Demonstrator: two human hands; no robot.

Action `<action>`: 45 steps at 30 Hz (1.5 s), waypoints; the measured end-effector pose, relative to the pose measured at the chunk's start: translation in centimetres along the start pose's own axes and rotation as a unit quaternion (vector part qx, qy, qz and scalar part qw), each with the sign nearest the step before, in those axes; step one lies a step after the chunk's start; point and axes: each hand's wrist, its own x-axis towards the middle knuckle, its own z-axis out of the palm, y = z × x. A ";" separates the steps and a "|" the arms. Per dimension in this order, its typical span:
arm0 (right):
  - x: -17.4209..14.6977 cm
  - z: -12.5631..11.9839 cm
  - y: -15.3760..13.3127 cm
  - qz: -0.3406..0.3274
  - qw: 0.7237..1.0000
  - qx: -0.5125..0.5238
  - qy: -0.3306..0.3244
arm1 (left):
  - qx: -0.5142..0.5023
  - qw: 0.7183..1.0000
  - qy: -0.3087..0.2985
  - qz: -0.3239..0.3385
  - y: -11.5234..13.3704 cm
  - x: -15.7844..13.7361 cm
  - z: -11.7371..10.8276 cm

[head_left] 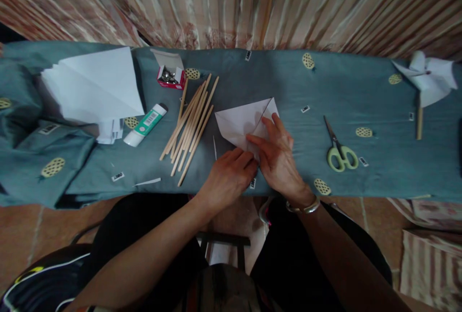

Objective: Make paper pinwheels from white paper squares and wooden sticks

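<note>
A white sheet of paper [240,119] with crease lines and a folded edge lies on the cloth in front of me. My left hand [231,172] has its fingers curled and pinched at the paper's near corner. My right hand [277,155] rests on the paper's right part with its fingers stretched out, pressing it down; a bracelet circles that wrist. Just left of the paper lies a bundle of thin wooden sticks [193,124]. Green-handled scissors [340,150] lie to the right of my right hand.
On the left are a stack of white paper [97,85], a green and white glue tube [146,125] and an open red box [171,77] of small metal pieces. A paper pinwheel [426,81] on a stick lies far right. Paper scraps [147,182] lie near the front edge.
</note>
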 end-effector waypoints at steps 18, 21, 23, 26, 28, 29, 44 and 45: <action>-0.2 -2.7 3.5 0.077 0.993 0.012 0.094 | 0.027 1.000 -0.009 0.000 0.2 -0.1 -0.3; -0.7 -2.9 3.5 0.077 0.992 0.010 0.094 | 0.033 0.999 -0.013 0.002 0.3 0.0 -0.4; -0.9 -3.3 3.6 0.078 0.993 0.013 0.091 | 0.037 0.999 -0.018 0.004 0.4 0.0 -0.5; -1.6 -4.1 3.8 0.077 0.994 0.029 0.069 | 0.047 0.999 -0.025 0.005 0.4 -0.2 -0.8; -2.3 -4.7 4.0 0.072 0.996 0.054 0.024 | 0.053 0.998 -0.026 0.002 0.4 -0.3 -0.9; -2.7 -4.9 4.0 0.070 0.995 0.071 -0.002 | 0.054 0.998 -0.023 0.001 0.3 -0.4 -0.9; -3.8 -5.0 4.1 0.048 0.980 0.193 -0.027 | 0.019 0.997 0.059 0.046 -1.3 -1.8 -1.1; -3.8 -4.9 4.0 0.044 0.980 0.190 -0.024 | 0.016 0.997 0.062 0.046 -1.4 -1.9 -1.2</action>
